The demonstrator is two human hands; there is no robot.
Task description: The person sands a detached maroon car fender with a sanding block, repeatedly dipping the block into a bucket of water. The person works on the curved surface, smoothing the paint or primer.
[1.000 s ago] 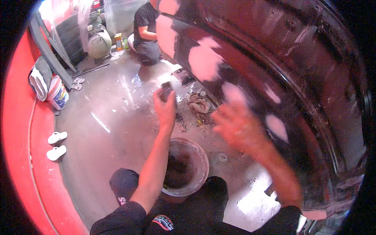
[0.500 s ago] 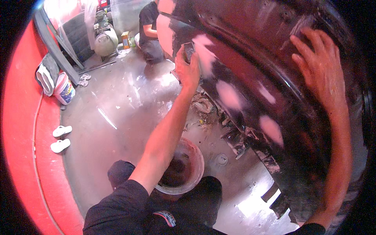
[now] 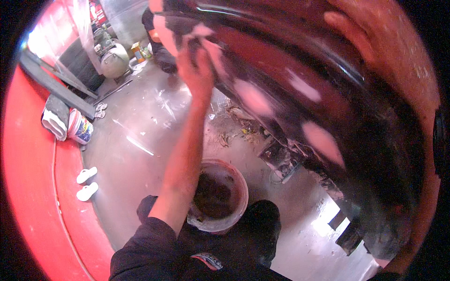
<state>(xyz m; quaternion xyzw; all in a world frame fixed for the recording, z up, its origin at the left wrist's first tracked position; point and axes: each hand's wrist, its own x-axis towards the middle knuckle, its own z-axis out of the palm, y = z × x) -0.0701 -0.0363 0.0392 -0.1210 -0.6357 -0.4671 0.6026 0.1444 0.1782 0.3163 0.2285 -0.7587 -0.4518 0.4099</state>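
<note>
A large curved car body panel (image 3: 300, 61), dark red and black with pale pink filler patches (image 3: 323, 143), fills the upper right. My left hand (image 3: 197, 70) presses a small dark block (image 3: 196, 44) to the panel's left part, its fingers curled round it and blurred. My right hand (image 3: 384, 61) lies on the panel at the upper right, close to the camera, fingers extended and partly cut off by the picture's edge. A round bucket (image 3: 239, 178) with dark, murky contents stands between my knees, below my left forearm.
Another person (image 3: 164, 58) crouches behind the panel. A red step (image 3: 37, 173) on the left has white sandals (image 3: 86, 191) beside it. A paint bucket (image 3: 79, 126), tank (image 3: 115, 61) and leaning strips (image 3: 61, 86) are at upper left. Debris (image 3: 241, 119) lies under the panel.
My left hand has risen from above the bucket to the panel and moved farther up and left along it. My right hand has moved up onto the panel. The view has shifted.
</note>
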